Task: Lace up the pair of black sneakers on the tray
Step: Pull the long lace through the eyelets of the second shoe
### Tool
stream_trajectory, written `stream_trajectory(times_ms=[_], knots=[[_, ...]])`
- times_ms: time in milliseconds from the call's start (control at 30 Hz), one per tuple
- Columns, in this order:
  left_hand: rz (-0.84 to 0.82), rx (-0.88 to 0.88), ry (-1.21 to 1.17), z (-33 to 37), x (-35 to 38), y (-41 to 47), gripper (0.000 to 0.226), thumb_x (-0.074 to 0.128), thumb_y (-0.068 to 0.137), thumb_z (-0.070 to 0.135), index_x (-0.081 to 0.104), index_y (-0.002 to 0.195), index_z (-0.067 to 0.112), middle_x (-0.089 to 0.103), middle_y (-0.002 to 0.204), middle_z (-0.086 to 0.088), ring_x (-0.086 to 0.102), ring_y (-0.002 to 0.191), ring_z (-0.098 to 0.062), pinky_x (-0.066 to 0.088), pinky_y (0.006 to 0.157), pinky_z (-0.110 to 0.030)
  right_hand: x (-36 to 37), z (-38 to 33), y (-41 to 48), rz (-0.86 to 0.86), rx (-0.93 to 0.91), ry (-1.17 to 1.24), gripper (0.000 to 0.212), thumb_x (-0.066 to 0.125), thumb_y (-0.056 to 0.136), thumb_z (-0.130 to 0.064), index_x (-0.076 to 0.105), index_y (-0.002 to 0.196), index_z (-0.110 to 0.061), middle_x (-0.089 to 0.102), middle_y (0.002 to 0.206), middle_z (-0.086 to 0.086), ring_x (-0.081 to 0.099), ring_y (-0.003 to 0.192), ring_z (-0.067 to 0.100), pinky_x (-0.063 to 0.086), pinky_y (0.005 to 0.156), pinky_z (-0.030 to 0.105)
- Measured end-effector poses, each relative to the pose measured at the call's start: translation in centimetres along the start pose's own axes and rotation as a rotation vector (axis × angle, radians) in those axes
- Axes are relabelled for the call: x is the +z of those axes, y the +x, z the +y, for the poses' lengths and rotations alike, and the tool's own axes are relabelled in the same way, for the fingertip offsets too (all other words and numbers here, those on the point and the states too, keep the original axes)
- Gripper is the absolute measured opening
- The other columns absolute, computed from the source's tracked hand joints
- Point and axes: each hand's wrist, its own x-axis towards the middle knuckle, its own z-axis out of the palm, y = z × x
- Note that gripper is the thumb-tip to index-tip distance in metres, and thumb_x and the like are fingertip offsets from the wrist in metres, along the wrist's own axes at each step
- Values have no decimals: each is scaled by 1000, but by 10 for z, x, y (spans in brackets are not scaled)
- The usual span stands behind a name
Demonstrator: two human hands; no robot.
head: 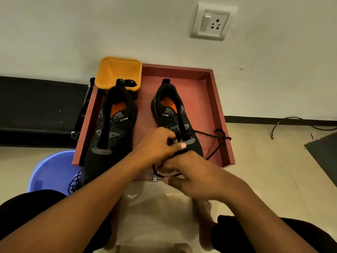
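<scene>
Two black sneakers with orange insoles stand side by side in a reddish-brown tray (215, 99), toes toward me. The left sneaker (111, 130) has no lace in its eyelets. Over the toe end of the right sneaker (171, 115), my left hand (156, 145) pinches a black lace (218, 137) at the lower eyelets. My right hand (189, 172) grips another stretch of the same lace just in front of the toe. The lace's free end loops out to the right over the tray floor. The right sneaker's toe is hidden by my hands.
An orange tub (118, 72) with a small black item inside sits at the tray's back left corner. A blue basin (52, 172) with a black lace hanging at its rim stands left of the tray. A wall lies behind, with a socket (211, 22) and a floor cable (299, 123) at right.
</scene>
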Motion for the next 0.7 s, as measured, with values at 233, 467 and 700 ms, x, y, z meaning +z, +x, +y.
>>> stream_trajectory(times_ms=[233, 467, 700], knots=[[104, -34, -79, -8, -2, -1, 36, 58, 102, 42, 72, 76, 23, 60, 57, 20, 56, 58, 1, 34, 52, -14, -63, 73, 0, 540, 186, 82, 15, 76, 94, -27, 74, 108, -31, 71, 103, -20, 65, 97, -6, 53, 84, 19], [154, -26, -152, -14, 5, 0, 33, 62, 99, 44, 62, 72, 25, 54, 56, 11, 50, 53, -3, 34, 51, -16, -56, 87, 31, 431, 173, 50, 11, 81, 90, -34, 75, 89, -25, 71, 87, -13, 67, 83, 4, 60, 79, 34], [99, -122, -418, -11, 2, 4, 39, 63, 98, 38, 67, 66, 16, 64, 78, -16, 58, 73, -19, 43, 77, -32, -53, 96, 31, 491, 266, 233, 19, 74, 96, -27, 70, 79, -19, 74, 79, -4, 72, 73, 16, 62, 75, 49]])
